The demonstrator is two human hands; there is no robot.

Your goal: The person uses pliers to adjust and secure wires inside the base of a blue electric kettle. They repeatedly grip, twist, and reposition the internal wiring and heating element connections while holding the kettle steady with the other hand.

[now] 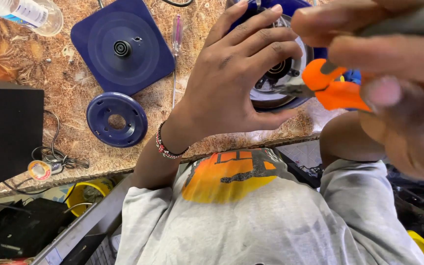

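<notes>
My left hand curves over a round blue motor housing with grey metal parts inside, fingers on its top rim and thumb below it. A beaded band sits on that wrist. My right hand is very close to the camera and blurred. It grips orange-handled pliers, whose metal jaws point left into the housing's opening, right next to my left thumb and fingers.
On the brown patterned table lie a blue square base plate, a blue ring disc, a clear-handled screwdriver, a plastic bottle, a black box and a small wire spool.
</notes>
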